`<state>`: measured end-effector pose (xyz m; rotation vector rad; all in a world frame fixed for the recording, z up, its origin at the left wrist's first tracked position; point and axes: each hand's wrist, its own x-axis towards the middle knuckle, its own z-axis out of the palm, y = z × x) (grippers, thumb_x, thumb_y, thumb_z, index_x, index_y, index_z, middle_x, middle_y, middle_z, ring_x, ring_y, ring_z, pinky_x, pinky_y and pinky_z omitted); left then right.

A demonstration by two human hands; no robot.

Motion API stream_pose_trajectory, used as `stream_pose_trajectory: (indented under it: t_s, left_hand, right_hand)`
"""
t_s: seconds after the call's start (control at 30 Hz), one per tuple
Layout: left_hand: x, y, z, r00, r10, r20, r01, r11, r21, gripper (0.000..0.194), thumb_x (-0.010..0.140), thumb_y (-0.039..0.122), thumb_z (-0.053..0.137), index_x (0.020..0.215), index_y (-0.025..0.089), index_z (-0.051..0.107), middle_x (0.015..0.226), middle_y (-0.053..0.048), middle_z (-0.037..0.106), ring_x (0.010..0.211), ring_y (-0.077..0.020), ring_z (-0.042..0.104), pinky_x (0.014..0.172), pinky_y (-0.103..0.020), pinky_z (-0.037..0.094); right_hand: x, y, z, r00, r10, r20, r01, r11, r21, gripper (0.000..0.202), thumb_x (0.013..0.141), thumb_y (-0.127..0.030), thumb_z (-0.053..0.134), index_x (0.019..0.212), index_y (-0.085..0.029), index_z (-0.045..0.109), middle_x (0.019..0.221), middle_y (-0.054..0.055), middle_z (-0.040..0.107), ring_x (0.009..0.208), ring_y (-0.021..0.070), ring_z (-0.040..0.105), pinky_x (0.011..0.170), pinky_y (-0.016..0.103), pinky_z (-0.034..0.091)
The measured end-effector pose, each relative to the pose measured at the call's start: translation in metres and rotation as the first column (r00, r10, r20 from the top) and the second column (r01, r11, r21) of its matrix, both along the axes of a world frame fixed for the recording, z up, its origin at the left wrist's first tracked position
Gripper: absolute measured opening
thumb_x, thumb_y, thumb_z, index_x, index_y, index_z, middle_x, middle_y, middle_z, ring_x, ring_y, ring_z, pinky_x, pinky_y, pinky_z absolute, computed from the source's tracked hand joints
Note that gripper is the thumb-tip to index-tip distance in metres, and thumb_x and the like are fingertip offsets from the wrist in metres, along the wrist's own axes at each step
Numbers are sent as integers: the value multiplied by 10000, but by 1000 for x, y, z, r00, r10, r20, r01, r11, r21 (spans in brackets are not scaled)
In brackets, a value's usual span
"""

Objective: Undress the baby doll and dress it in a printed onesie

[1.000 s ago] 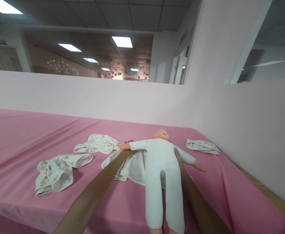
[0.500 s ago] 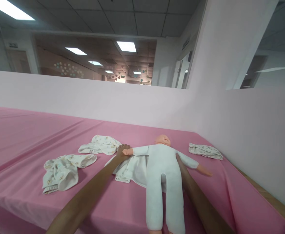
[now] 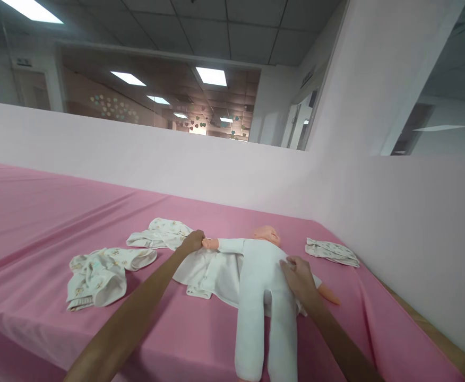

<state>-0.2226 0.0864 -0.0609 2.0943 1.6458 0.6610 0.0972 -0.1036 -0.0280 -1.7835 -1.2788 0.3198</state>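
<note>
At far left on the pink surface (image 3: 37,212) we see a crumpled printed garment (image 3: 97,270), and a second printed garment (image 3: 161,234) lies just behind and right of it. Our left hand (image 3: 193,241) reaches across to the doll's wrist (image 3: 209,243); the fingers curl closed at that wrist, though we cannot tell whether the grip is on the wrist itself or on the edge of the white cloth (image 3: 208,270) spread beneath it. The doll (image 3: 262,286) lies face up on that cloth, head toward the wall, legs toward us, dressed in a pale one-piece suit. Our right hand (image 3: 298,276) rests on the doll's side at the torso, fingers bent and pinching the suit fabric, so this grip is closed on the suit. We judge the step in hand to be positioning the doll's arm over the spread cloth, with the body steadied by the right hand. The next move calls for keeping the outstretched arm controlled while the torso is held from rolling. A folded printed cloth (image 3: 331,250) lies well apart at far right, near the wall. The doll's feet are cut off by the lower frame edge, its far arm is partly hidden behind our right hand, and the left fingertips are out of sight.
</note>
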Motion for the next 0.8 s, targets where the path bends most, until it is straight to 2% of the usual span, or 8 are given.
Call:
stream_pose_trajectory:
  t_s: [0.1, 0.2, 0.33, 0.4, 0.5, 0.67, 0.8]
  left_hand:
    - [-5, -5, 15, 990, -17, 143, 22, 999, -38, 137, 715, 304, 602, 751, 171, 608, 845, -63, 681, 851, -250, 643, 685, -293, 460]
    - [-10, -16, 29, 966, -38, 256, 56, 996, -66, 227, 704, 364, 625, 811, 164, 634, 865, -62, 688, 862, -243, 641, 677, -283, 471]
    - [-13, -33, 46, 923, -84, 376, 126, 988, -89, 274, 698, 376, 650, 877, 168, 643, 932, -69, 691, 878, -226, 642, 690, -273, 479]
    - [-14, -40, 53, 881, -95, 463, 165, 979, -115, 301, 694, 378, 672, 912, 173, 646, 934, -67, 685, 866, -220, 636, 692, -276, 474]
    - [-14, -47, 62, 821, -100, 562, 186, 978, -98, 345, 701, 375, 693, 980, 176, 651, 899, -51, 660, 825, -202, 622, 688, -275, 463]
    - [-10, -59, 80, 726, -148, 671, 161, 986, 43, 353, 741, 388, 682, 1018, 174, 637, 779, 3, 583, 670, -132, 552, 599, -236, 413]
    - [15, -66, 94, 592, -263, 762, 254, 958, 134, 364, 763, 401, 677, 1040, 175, 615, 744, 24, 541, 600, -101, 507, 551, -216, 395]
  right_hand:
    - [-27, 7, 18, 944, 179, 277, -195, 980, 28, 378, 879, -364, 495, 1189, -170, 590, 1252, 120, 588, 1182, 256, 537, 1007, 374, 400]
    - [-65, 27, 25, 767, 362, 530, -398, 916, -50, 353, 891, -282, 491, 1216, -186, 590, 1254, 95, 601, 1180, 236, 526, 1016, 359, 373]
    - [-104, 68, 20, 459, 451, 765, -444, 863, -243, 420, 846, -224, 571, 1265, -203, 561, 1294, 109, 570, 1153, 264, 511, 967, 373, 369]
    - [-115, 87, 14, 402, 461, 791, -437, 856, -277, 374, 835, -228, 604, 1207, -193, 592, 1236, 118, 599, 1152, 279, 503, 966, 379, 351]
    - [-119, 103, 9, 432, 454, 779, -410, 868, -279, 312, 851, -259, 609, 1155, -185, 608, 1152, 125, 628, 1091, 283, 532, 943, 390, 344]
    - [-110, 108, 13, 548, 399, 735, -347, 908, -235, 352, 931, -318, 488, 1258, -192, 515, 1210, 119, 597, 1075, 257, 541, 881, 356, 360]
    - [-111, 113, 15, 596, 406, 693, -358, 907, -223, 497, 843, -287, 584, 1315, -191, 461, 1176, 102, 618, 1041, 250, 557, 841, 327, 381]
